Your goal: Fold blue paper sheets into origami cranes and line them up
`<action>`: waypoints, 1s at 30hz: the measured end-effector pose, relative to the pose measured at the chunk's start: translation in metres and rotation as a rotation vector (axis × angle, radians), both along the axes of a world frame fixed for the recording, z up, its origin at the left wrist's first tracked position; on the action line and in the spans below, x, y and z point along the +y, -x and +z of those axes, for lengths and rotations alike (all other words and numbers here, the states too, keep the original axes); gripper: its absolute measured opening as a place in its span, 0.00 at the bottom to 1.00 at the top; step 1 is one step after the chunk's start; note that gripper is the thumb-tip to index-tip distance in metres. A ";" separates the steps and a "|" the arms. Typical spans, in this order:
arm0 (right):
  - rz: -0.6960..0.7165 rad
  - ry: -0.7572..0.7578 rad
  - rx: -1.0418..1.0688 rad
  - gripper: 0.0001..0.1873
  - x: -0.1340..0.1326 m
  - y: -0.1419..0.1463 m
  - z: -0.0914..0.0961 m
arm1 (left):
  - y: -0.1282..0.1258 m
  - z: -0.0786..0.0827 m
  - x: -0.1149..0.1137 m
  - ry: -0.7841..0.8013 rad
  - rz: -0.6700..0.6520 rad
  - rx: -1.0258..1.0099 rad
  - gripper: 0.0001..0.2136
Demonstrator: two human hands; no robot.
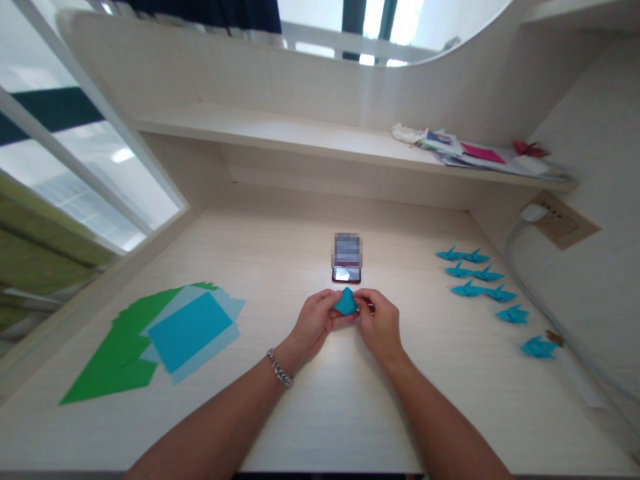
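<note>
A small folded piece of blue paper [345, 302] is held between both hands over the middle of the pale wooden desk [310, 407]. My left hand [316, 319], with a metal bracelet at the wrist, pinches its left side. My right hand [380, 321] pinches its right side with thumb and fingers closed. The paper forms a pointed, triangular shape with its tip up. Just beyond the hands a phone [347, 273] lies on the desk.
Loose green and blue paper sheets [165, 333] lie at the left. Several finished blue paper cranes [480, 283] sit in rows at the right, near a wall socket [555, 223] with a cable. A shelf above holds papers [470, 155].
</note>
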State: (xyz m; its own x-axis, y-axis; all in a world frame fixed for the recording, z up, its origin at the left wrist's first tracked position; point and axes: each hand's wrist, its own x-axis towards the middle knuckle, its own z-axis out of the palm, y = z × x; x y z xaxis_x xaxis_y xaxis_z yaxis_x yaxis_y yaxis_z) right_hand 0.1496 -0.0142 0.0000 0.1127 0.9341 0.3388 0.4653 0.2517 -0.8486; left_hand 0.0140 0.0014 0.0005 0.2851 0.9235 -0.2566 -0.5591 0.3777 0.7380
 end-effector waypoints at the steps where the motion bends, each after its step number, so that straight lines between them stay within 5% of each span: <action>1: -0.005 0.024 0.018 0.09 0.001 0.000 -0.001 | 0.000 -0.001 0.000 -0.004 0.002 0.007 0.08; 10: -0.008 0.116 0.028 0.07 0.006 -0.004 -0.008 | 0.000 -0.007 0.000 0.002 -0.042 0.054 0.09; 20: 0.029 -0.053 -0.124 0.06 0.002 -0.003 -0.001 | 0.002 -0.002 0.002 0.056 -0.013 -0.014 0.05; 30: 0.068 -0.101 -0.029 0.05 0.002 -0.003 0.004 | 0.003 -0.003 0.002 0.025 0.013 -0.029 0.06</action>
